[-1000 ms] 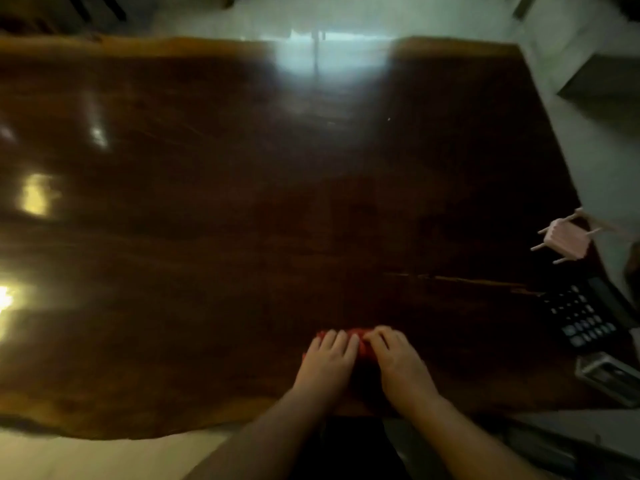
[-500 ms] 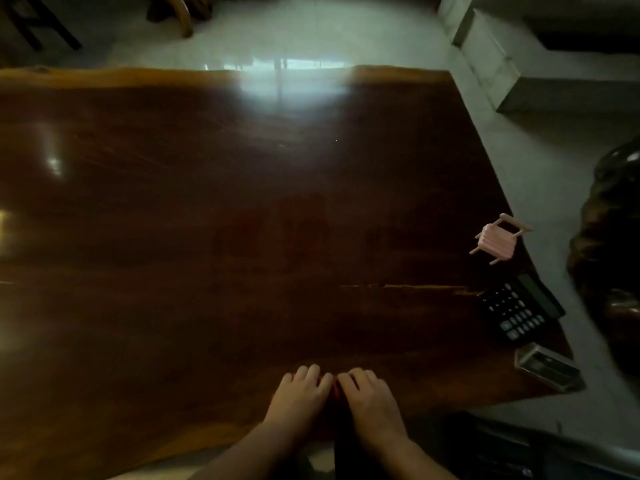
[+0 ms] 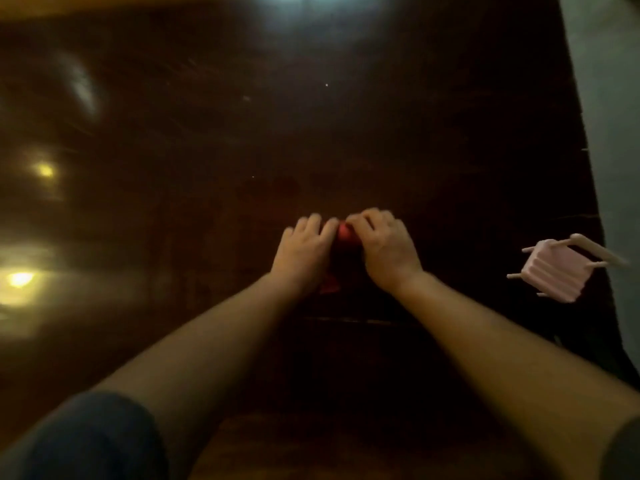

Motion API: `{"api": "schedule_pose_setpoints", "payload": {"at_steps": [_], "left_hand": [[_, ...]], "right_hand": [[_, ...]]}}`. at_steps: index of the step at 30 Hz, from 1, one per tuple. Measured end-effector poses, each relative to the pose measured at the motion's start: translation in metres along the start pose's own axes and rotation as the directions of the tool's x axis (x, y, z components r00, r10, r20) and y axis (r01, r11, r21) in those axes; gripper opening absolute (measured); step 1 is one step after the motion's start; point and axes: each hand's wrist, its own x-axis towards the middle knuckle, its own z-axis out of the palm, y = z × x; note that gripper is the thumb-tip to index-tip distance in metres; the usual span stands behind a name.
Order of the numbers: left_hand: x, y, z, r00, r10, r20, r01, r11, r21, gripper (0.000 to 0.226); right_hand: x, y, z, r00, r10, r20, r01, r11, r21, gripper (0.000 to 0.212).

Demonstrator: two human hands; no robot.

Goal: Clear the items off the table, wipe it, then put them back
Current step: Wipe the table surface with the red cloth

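Observation:
A red cloth (image 3: 343, 237) lies on the dark glossy wooden table (image 3: 207, 140), mostly covered by my hands. My left hand (image 3: 303, 252) presses flat on its left part, fingers spread forward. My right hand (image 3: 384, 245) presses on its right part, fingers curled over the cloth's front edge. A corner of the cloth (image 3: 329, 287) shows below my left wrist. Both arms are stretched out over the table's middle.
A small pink toy chair (image 3: 561, 271) lies tipped over near the table's right edge. Pale floor (image 3: 609, 98) runs beyond that edge. Lamp reflections (image 3: 20, 278) shine on the table's left side. The picture is blurred.
Both hands have pushed the red cloth forward from the near edge toward the table's middle. The view has moved in closer; the calculator and box at the right are out of frame.

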Motion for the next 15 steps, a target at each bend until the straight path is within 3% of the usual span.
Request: {"api": "schedule_pose_setpoints", "payload": {"at_steps": [4, 8, 15], "left_hand": [[0.074, -0.003, -0.019, 0.999, -0.019, -0.05, 0.018, 1.0, -0.011, 0.063], [0.118, 0.006, -0.027, 0.998, -0.023, -0.053, 0.02, 0.999, -0.048, 0.08], [0.068, 0.034, -0.008, 1.0, -0.01, 0.012, 0.01, 1.0, 0.001, 0.09]], "right_hand": [[0.061, 0.047, -0.015, 0.999, -0.001, -0.045, 0.0, 0.999, -0.039, 0.043], [0.085, 0.079, -0.026, 0.997, 0.025, -0.074, -0.028, 0.999, -0.036, 0.045], [0.02, 0.068, -0.018, 0.998, 0.052, 0.034, -0.056, 0.99, 0.127, 0.064]]}}
